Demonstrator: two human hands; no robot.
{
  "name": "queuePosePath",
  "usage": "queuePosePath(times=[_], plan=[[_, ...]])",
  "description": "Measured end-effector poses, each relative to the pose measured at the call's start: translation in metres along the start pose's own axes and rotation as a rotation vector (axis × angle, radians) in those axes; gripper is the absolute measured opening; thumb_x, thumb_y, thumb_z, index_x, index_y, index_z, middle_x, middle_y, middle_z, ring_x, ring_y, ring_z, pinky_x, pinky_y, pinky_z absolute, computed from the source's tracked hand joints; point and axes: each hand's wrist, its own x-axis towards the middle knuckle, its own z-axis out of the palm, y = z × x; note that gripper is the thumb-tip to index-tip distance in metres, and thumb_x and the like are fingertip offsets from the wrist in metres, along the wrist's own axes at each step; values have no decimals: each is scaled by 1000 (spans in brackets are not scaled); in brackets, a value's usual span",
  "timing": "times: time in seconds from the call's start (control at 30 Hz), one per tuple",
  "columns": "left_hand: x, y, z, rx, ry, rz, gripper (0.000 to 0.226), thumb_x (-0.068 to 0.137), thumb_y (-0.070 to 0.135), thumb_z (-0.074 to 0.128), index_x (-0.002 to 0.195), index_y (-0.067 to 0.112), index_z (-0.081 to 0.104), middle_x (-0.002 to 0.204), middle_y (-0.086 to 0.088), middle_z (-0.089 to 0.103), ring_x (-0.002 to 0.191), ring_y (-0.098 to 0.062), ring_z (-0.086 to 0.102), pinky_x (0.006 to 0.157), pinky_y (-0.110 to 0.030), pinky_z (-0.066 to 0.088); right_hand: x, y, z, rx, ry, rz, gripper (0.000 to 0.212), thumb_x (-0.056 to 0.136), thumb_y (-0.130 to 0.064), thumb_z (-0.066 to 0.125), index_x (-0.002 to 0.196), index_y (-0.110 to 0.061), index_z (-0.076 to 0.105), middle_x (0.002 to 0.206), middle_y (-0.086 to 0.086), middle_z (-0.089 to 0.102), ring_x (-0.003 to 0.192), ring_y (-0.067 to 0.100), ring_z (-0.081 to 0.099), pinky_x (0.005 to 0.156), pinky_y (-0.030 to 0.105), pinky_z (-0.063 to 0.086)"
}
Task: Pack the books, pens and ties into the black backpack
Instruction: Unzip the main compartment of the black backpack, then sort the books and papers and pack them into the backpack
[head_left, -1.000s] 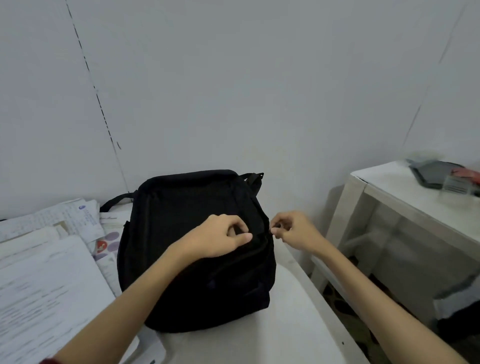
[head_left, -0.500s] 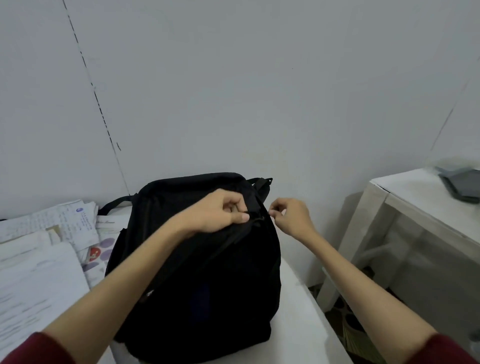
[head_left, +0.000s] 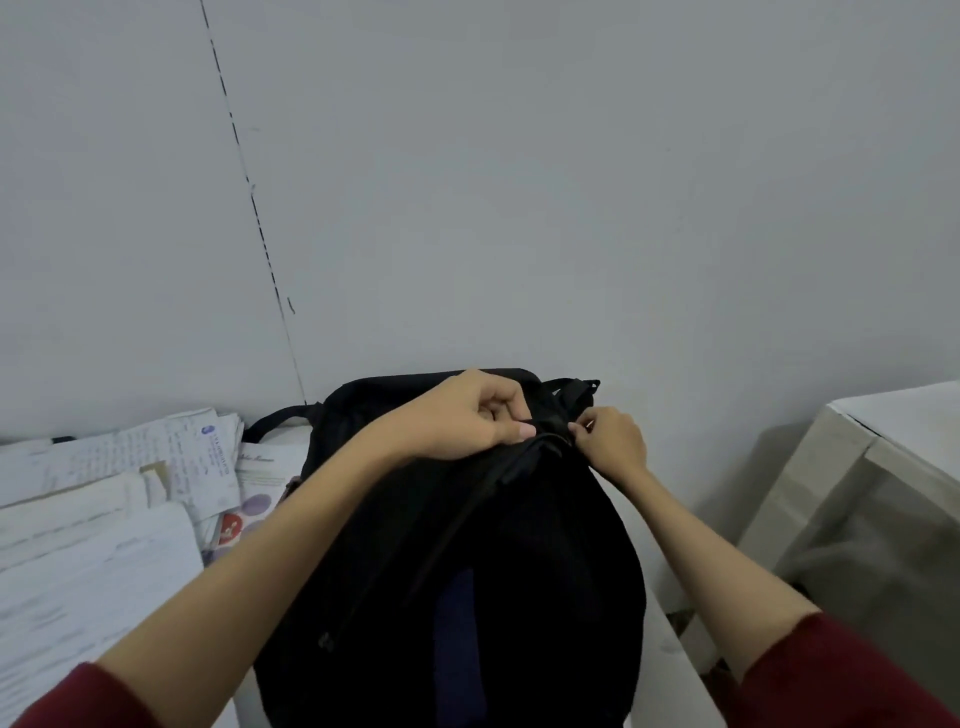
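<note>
- The black backpack (head_left: 467, 561) stands on the white table (head_left: 670, 670), with the papers (head_left: 104, 519) to its left.
- At the top of the backpack, the left hand (head_left: 475, 415) grips the fabric with curled fingers.
- Just beside it, the right hand (head_left: 610, 441) pinches something small, probably the zipper pull.
- The step seems to be the zipper; whether it opens or closes, one cannot tell.
- The next move needs a steady pull along the seam while the left hand holds firm.
</note>
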Motion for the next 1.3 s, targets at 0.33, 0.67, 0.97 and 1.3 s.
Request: queuePosePath(times=[0.33, 0.67, 0.97, 1.3], plan=[[-61, -32, 42, -246, -25, -137, 19, 93, 31, 54, 96, 17, 65, 73, 6, 64, 64, -1, 60, 56, -17, 49, -99, -74, -54, 481, -274, -301, 26, 91, -23, 61, 68, -14, 70, 60, -2, 66, 46, 1, 54, 53, 12, 42], [-286, -111, 7, -208, 689, -494, 9, 90, 24, 61, 87, 22, 69, 75, 12, 71, 73, -5, 65, 65, -18, 48, -260, -192, 53, 209, -630, -794, 34, 93, -33, 56, 78, -6, 69, 72, 8, 67, 69, 21, 60, 69, 36, 50], [-465, -175, -4, 298, 852, -930, 43, 87, 46, 58, 126, 27, 54, 144, -1, 43, 133, -24, 36, 107, -37, 28, -379, -276, 138, 43, -600, -946, 39, 96, -40, 47, 125, -17, 55, 130, -2, 52, 120, 21, 40, 96, 33, 35], [-524, -195, 2, 133, 919, -1168, 62, 85, 68, 40, 140, 42, 26, 158, -4, 0, 142, -40, -4, 110, -61, -3, -420, -280, 164, -145, -232, -897, 32, 74, -37, 56, 89, -10, 65, 88, 6, 62, 74, 29, 60, 58, 39, 48]])
